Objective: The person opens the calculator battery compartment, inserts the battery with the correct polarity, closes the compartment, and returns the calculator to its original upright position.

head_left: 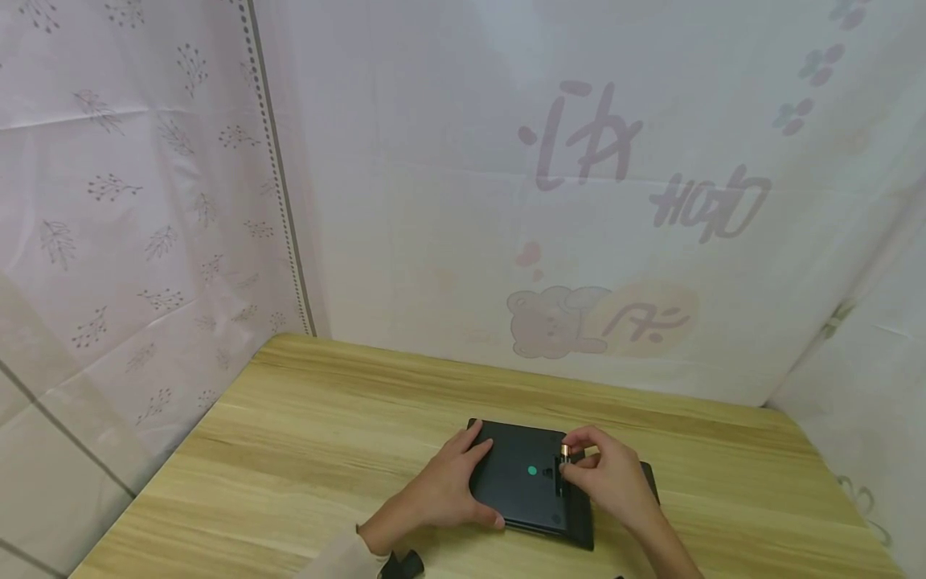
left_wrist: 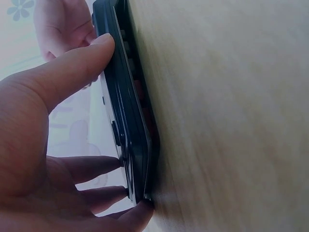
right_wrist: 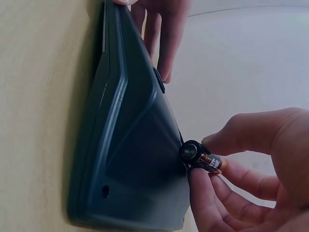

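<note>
A black calculator (head_left: 517, 482) is laid back side up on the wood-grain table (head_left: 311, 450), its grey and red keys turned down toward the tabletop. It is gripped across its left part by the left hand (head_left: 452, 482), with the thumb set on the near edge and the fingers reaching the far edge. A black battery with a copper-coloured end (right_wrist: 207, 161) is pinched between the thumb and fingers of the right hand (head_left: 611, 474), at the battery compartment (head_left: 559, 481) near the calculator's right side. The compartment is partly screened by those fingers, so its inside cannot be made out. A round green sticker (head_left: 532, 470) is left uncovered between the two hands. A dark object (head_left: 651, 480) is partly hidden behind the right hand and cannot be identified; another small black object (head_left: 403, 565) is seen beside the light left sleeve (head_left: 343, 559). Beyond the table, the space is closed off by a pale printed curtain (head_left: 434, 201), marked with a bear and lettering.
</note>
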Demonstrator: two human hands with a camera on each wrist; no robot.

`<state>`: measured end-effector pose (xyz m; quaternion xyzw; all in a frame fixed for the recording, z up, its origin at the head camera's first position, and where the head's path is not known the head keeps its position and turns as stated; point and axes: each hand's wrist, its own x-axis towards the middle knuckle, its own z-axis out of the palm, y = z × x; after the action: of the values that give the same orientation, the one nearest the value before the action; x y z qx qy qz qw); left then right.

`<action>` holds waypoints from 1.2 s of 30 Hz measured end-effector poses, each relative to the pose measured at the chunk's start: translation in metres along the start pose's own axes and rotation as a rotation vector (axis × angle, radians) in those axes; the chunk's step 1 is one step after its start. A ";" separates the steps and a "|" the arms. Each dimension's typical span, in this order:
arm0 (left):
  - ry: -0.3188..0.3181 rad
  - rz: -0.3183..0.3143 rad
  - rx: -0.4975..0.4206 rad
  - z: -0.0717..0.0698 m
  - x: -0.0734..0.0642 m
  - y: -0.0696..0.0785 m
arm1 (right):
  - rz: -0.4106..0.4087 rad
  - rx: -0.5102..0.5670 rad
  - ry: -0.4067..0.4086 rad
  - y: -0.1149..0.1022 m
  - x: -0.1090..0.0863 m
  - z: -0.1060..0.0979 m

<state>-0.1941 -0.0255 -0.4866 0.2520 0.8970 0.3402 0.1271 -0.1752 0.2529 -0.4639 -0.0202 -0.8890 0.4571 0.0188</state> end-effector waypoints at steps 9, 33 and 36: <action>-0.001 0.003 0.000 0.000 0.000 0.000 | -0.030 -0.038 0.011 -0.004 -0.003 0.005; -0.002 -0.007 0.009 0.000 0.000 0.001 | -0.051 -0.141 0.026 -0.005 -0.004 0.008; -0.004 -0.008 0.010 0.000 0.000 0.001 | -0.055 -0.145 0.022 -0.005 -0.003 0.007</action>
<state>-0.1939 -0.0243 -0.4861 0.2495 0.8995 0.3348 0.1289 -0.1723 0.2442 -0.4641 -0.0021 -0.9196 0.3908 0.0394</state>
